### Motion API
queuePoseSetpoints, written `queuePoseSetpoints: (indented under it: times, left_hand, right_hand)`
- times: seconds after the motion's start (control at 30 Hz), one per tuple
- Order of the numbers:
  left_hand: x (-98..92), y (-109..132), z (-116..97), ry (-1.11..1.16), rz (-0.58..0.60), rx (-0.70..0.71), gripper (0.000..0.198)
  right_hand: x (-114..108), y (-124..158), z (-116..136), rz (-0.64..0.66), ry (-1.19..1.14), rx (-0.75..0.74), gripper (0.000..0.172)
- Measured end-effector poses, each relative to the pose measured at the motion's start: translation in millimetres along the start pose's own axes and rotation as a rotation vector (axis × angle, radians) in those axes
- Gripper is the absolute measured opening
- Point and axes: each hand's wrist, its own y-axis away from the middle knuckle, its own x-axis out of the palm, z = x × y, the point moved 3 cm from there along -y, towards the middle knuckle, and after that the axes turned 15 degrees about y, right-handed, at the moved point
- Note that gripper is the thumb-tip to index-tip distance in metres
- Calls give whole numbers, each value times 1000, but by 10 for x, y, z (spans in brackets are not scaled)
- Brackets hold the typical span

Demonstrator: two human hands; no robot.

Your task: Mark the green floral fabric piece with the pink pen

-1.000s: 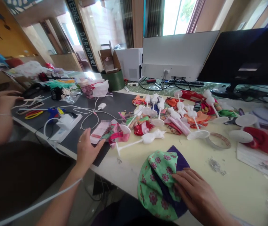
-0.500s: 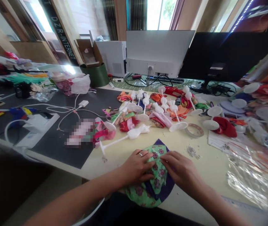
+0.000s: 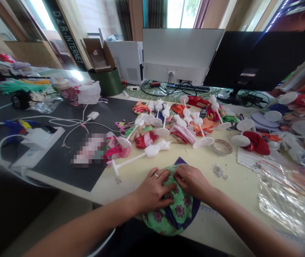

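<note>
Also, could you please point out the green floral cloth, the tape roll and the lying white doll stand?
green floral cloth [image 3: 180, 211]: head view, flowered front fold
tape roll [image 3: 224, 142]: head view, far rim
white doll stand [image 3: 155, 149]: head view, torso piece

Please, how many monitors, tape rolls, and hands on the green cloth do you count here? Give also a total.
Monitors: 2, white monitor and black monitor
Tape roll: 1
Hands on the cloth: 2, left hand and right hand
Total: 5
</note>
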Motion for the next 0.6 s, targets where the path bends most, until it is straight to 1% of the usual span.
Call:
queuePoseSetpoints:
  times: [0.17,0.27,0.3,0.37,0.43,0.47,0.5,0.53,0.6]
  left_hand:
    - [16,-2,-4,6,-7,6,45]
    - [-7,10,-3,41,-4,16,46]
    - [-36,15,9,79,-22,7,47]
    - [-140,21,68,170,-136,-71,49]
    - [-265,18,171,218,-286,-231,46]
    - [-315,10,226,225,-326,-320,42]
    - [-350,-8,271,233,-330,-391,37]
    - [-371,-33,305,248,-306,-440,31]
    - [-384,-95,332,310,-233,-472,17]
  right_hand:
    - [-7,8,-53,28,37,6,13]
    - [-37,95,-152,23,57,56,13]
    - [-49,141,-199,18,63,83,14]
    - [-67,258,-315,-1,75,155,15]
    - [-71,400,-447,-53,112,219,18]
    - [-67,477,-513,-92,144,235,19]
    - [-59,554,-577,-135,185,242,21]
    - [-46,628,-640,-179,225,244,22]
    - [-13,762,-757,-256,295,262,26]
